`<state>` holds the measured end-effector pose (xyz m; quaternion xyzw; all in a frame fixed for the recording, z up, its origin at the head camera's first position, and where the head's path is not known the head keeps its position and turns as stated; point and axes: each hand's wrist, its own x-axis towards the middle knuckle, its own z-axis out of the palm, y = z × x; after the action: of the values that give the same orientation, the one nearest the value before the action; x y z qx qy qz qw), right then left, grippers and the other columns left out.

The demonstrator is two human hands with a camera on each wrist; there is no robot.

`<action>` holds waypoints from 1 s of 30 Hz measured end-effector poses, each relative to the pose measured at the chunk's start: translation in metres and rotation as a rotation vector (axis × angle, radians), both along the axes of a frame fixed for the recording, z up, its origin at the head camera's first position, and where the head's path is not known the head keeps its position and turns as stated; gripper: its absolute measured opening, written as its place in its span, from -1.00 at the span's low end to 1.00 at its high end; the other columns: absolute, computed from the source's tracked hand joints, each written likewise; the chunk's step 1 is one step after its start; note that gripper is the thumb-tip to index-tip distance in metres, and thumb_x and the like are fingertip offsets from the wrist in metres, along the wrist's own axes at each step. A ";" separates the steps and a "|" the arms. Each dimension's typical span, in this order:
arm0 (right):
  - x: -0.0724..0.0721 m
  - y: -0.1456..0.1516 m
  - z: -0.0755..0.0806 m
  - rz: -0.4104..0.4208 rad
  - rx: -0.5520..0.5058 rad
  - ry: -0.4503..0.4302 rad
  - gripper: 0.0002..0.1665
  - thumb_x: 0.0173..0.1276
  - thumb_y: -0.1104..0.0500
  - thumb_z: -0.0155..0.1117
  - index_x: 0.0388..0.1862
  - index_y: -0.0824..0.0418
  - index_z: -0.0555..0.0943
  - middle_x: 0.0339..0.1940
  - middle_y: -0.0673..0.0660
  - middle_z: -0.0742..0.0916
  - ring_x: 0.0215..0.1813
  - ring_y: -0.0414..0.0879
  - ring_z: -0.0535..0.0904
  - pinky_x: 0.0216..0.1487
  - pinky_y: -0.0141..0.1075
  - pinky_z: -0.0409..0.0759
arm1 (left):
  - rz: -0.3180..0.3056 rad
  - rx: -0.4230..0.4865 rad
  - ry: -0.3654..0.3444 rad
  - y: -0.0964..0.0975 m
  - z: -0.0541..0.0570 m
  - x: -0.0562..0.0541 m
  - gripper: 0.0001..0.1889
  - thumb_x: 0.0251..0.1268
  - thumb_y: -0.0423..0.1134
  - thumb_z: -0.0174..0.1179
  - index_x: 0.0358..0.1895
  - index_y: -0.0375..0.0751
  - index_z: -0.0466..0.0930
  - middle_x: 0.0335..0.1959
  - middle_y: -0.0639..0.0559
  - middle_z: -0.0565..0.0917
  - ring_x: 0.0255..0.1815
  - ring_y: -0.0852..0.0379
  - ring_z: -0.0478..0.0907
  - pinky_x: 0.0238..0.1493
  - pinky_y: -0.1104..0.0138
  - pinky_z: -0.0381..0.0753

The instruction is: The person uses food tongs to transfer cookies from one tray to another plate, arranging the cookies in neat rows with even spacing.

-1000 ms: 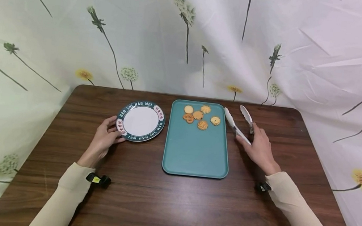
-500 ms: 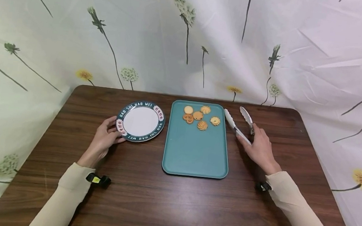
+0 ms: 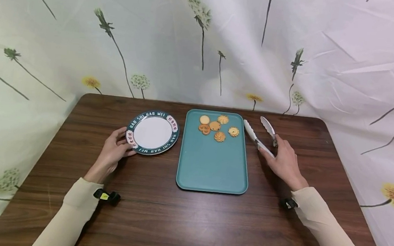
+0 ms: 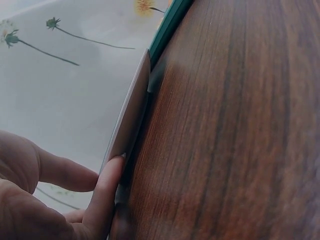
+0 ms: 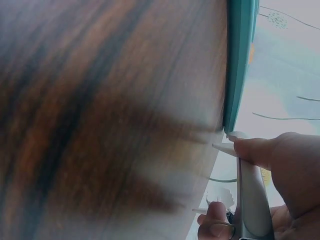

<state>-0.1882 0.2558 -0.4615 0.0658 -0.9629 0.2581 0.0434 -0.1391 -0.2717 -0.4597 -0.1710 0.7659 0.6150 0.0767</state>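
Note:
At the left of the head view, my left hand [image 3: 112,151] pinches the near-left rim of a round plate [image 3: 151,133] with a white middle and a dark green lettered border. The left wrist view shows the plate [image 4: 131,112] edge-on, with fingers on both sides of its rim. On the right, my right hand [image 3: 284,162] grips metal tongs [image 3: 251,130], whose arms are spread apart, tips toward the wall. Between the hands lies a teal tray [image 3: 212,168]. Several cookies are grouped in its far half, among them a swirled cookie [image 3: 219,136] and a pretzel-shaped cookie [image 3: 204,129].
A brown wooden table [image 3: 173,223] carries everything. Behind its far edge hangs a pale backdrop [image 3: 148,35] printed with dandelions. The tongs' left arm lies close along the tray's right rim, while a strip of table separates plate and tray.

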 end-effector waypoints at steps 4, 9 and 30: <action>0.001 -0.001 0.001 0.000 0.009 0.031 -0.06 0.44 -0.08 0.39 0.55 0.47 0.29 0.15 0.50 0.62 0.12 0.41 0.57 0.06 0.34 0.60 | 0.004 0.003 -0.001 -0.001 0.000 0.001 -0.21 0.58 -0.52 -0.10 0.73 -0.14 -0.23 0.72 -0.26 -0.05 0.44 -0.06 0.32 0.00 0.51 0.79; 0.003 -0.002 0.003 0.014 0.015 0.076 -0.06 0.41 -0.07 0.43 0.54 0.45 0.32 0.14 0.49 0.63 0.11 0.41 0.58 0.04 0.35 0.61 | 0.009 0.003 -0.004 -0.002 0.000 0.001 -0.21 0.58 -0.52 -0.10 0.73 -0.13 -0.22 0.72 -0.24 -0.05 0.44 -0.06 0.32 -0.01 0.51 0.79; 0.018 -0.016 0.024 0.053 0.050 0.083 -0.05 0.38 -0.07 0.46 0.61 0.24 0.31 0.27 0.34 0.64 0.04 0.26 0.63 -0.13 0.24 0.64 | 0.006 0.019 0.003 -0.002 0.000 -0.001 -0.22 0.60 -0.49 -0.07 0.73 -0.11 -0.21 0.71 -0.26 -0.01 0.41 -0.04 0.36 -0.02 0.51 0.80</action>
<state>-0.1703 0.2393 -0.4375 0.1031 -0.9643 0.2322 0.0750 -0.1402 -0.2735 -0.4601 -0.1714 0.7597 0.6228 0.0754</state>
